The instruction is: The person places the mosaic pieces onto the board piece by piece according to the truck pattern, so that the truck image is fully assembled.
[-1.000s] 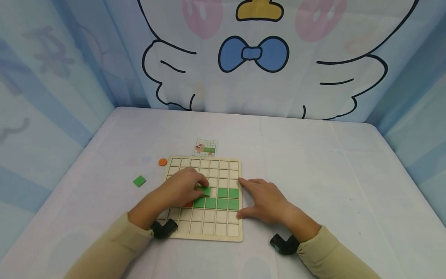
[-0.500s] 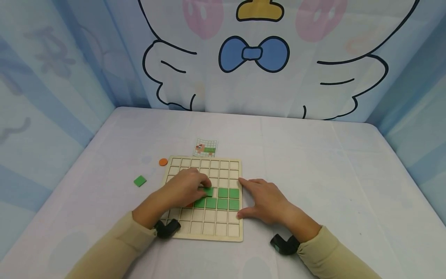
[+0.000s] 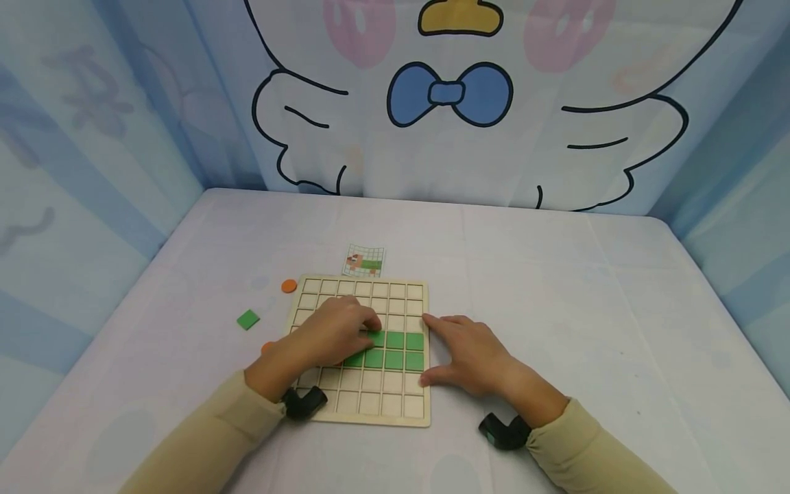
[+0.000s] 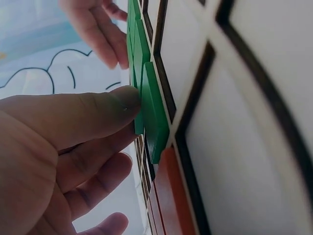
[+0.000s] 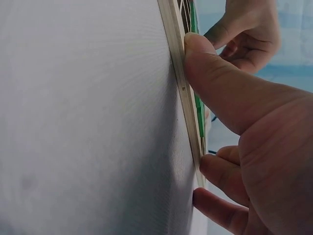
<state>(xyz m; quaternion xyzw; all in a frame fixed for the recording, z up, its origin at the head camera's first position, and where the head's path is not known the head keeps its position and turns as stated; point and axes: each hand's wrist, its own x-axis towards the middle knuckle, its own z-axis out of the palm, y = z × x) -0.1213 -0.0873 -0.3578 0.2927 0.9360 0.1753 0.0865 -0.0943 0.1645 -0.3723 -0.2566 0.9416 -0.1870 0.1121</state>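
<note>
A wooden grid board (image 3: 395, 406) lies on the table, with green square tiles (image 3: 404, 360) filling part of two rows. My left hand (image 3: 330, 335) pinches a green tile (image 3: 375, 338) at the upper row, right beside the tiles there. In the left wrist view the thumb presses on that tile (image 4: 139, 120), with a red-orange tile (image 4: 172, 196) nearby in the lower row. My right hand (image 3: 464, 353) rests at the board's right edge, thumb and fingers spread and touching it. The left hand covers part of the board.
A loose green tile (image 3: 248, 319) and an orange disc (image 3: 289, 285) lie left of the board. Another orange piece (image 3: 267, 347) is partly hidden by the left wrist. Behind the board lies a small pattern card (image 3: 364, 261). A curtain (image 3: 444, 158) hangs at the table's far edge.
My left hand has slid to the right with the green tile, closing the gap to the upper-row tiles. An orange piece now shows by the left wrist. The right hand stays put.
</note>
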